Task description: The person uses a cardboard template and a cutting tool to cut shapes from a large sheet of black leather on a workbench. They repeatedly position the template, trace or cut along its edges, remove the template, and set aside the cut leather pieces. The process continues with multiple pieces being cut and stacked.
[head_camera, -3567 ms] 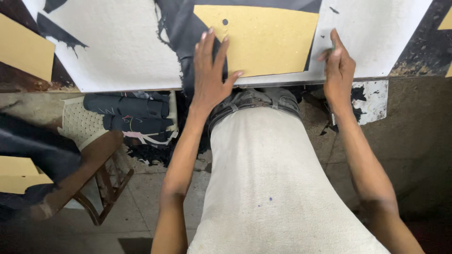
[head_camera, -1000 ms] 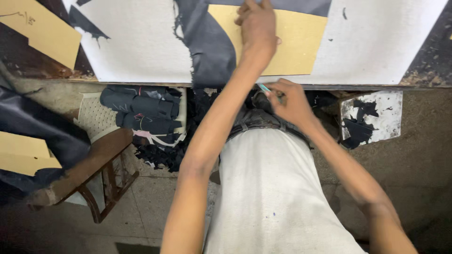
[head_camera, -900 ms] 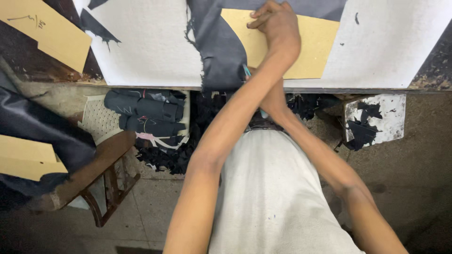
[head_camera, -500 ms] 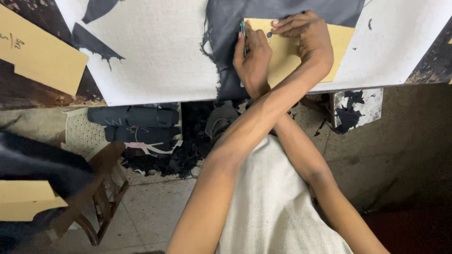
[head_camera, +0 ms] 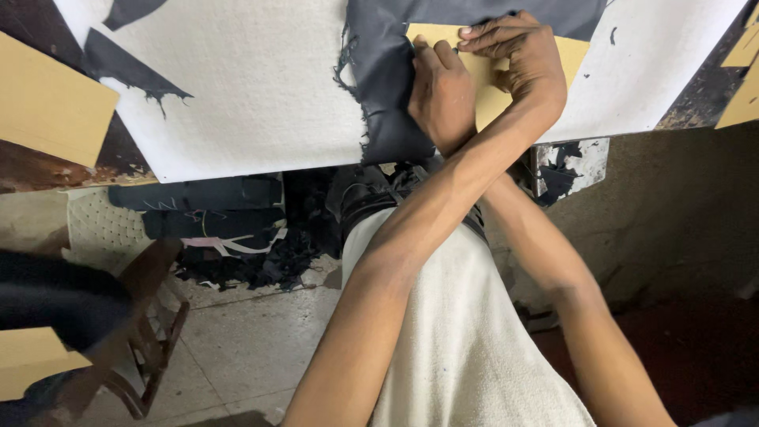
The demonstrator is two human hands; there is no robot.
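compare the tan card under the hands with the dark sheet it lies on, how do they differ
The tan card is yellowish and stiff-looking, with straight edges; the dark sheet is near-black with a ragged, frayed left edge. The card is smaller and lies on top; the sheet spreads wider beneath it. The left hand presses flat on the card, while the right hand works at its left edge. Both lie flat on the white board.

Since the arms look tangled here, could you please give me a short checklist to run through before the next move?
1. Left hand pressing flat on the tan card: ok.
2. Card lying on the dark sheet: ok.
3. Dark sheet resting on the white board: ok.
4. Tool in the right hand: cannot tell; the fingers are curled at the card's edge.
5. Arms uncrossed: not ok; the left forearm lies over the right.
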